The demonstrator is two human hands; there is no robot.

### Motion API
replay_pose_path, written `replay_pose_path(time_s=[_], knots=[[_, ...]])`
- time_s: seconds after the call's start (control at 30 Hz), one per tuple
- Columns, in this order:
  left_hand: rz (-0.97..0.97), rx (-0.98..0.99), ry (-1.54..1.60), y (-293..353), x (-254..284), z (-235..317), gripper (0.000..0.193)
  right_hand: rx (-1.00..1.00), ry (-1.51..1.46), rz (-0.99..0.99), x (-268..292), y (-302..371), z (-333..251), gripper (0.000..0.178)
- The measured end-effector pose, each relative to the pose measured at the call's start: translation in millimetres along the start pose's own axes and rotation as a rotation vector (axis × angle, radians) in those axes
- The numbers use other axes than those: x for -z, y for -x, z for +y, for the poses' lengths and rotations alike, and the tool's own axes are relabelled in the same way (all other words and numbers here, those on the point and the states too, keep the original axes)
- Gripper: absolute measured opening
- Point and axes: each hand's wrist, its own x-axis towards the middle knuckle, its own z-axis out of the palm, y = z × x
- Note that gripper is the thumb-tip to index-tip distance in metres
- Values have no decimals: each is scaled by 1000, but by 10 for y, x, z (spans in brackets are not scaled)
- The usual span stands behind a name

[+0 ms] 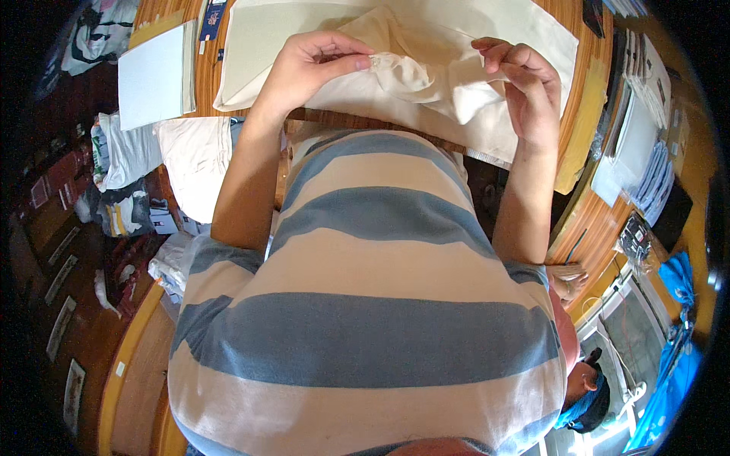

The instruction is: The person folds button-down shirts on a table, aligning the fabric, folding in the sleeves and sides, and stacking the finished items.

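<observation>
A cream cloth (433, 99) lies bunched and folded over a larger pale fabric on the wooden table in front of me. My left hand (323, 64) pinches a gathered, ruffled edge of the cloth between thumb and fingers. To the right, my right hand (525, 83) is raised just above the fabric. Its thumb and fingers are curled together, and anything between them is too small to make out. The two hands are apart, with the crumpled part of the cloth between them.
A white board or paper stack (156, 76) sits at the table's left. Papers and plastic-wrapped packs (646, 167) lie on the right. White cloth (198, 163) hangs below the left edge. Another person (585, 387) is at the lower right, near a blue cloth (673, 365).
</observation>
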Motion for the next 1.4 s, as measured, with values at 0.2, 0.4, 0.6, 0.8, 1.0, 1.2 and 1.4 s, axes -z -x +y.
replay_pose_path(time_s=[0.2,0.4,0.6,0.8,1.0,1.2,1.4], knots=[[-39,64,19,38,86,69,19,-108,-48,-10,-341,84,123,13],[-119,88,66,0,249,18,20,-190,282,122,-917,-79,279,21],[-106,101,140,4,318,-110,26,-136,410,128,-1269,-148,342,11],[-177,147,110,1,418,-72,26,-106,502,122,-1376,-151,467,13],[-119,-36,121,14,416,-240,23,-364,258,349,-1454,-171,545,15],[-76,18,-21,12,265,-84,24,-412,268,416,-1573,-155,537,18],[-37,-1,-19,38,204,-145,22,-562,12,281,-1384,-157,603,23]])
